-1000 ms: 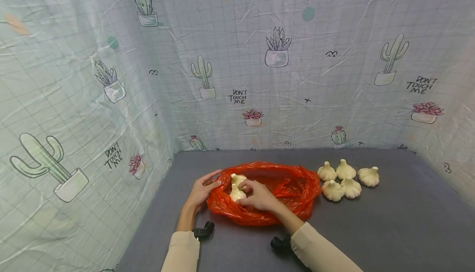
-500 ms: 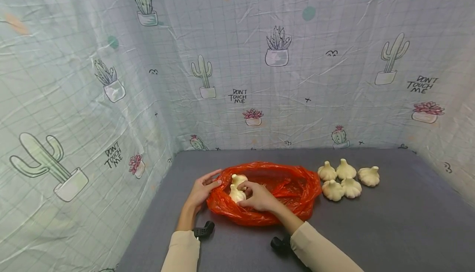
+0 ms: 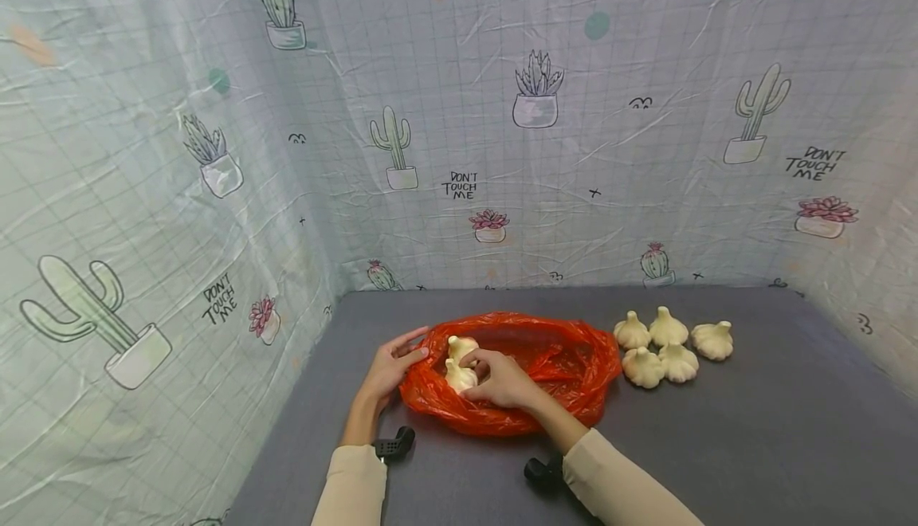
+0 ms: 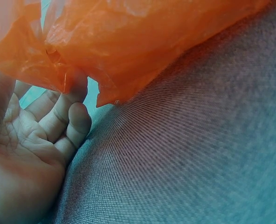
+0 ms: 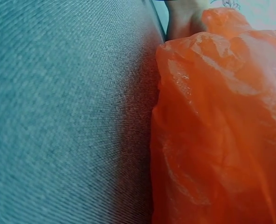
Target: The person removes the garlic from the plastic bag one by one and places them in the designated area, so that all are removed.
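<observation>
A red plastic bag (image 3: pixel 502 422) lies on the grey table with its mouth spread wide. My left hand (image 3: pixel 386 370) holds the bag's left edge, thumb over the rim and the other fingers outside; in the left wrist view its fingers bend against the plastic. Inside the bag's left end sit two garlic bulbs. My right hand (image 3: pixel 505 382) reaches in and grips the nearer garlic bulb (image 3: pixel 459 376) between thumb and fingers. The farther garlic bulb (image 3: pixel 460 346) is right behind it, partly covered by the fingers. In the right wrist view the bag's wall hides the right hand.
Several more garlic bulbs (image 3: pixel 667 359) stand grouped on the table just right of the bag, one a little apart. A curtain (image 3: pixel 459 127) printed with cacti hangs at the back and on both sides of the grey table (image 3: pixel 717 446).
My right hand and the nearer garlic bulb have shifted very slightly to the right. The left hand and the bag have stayed in place.
</observation>
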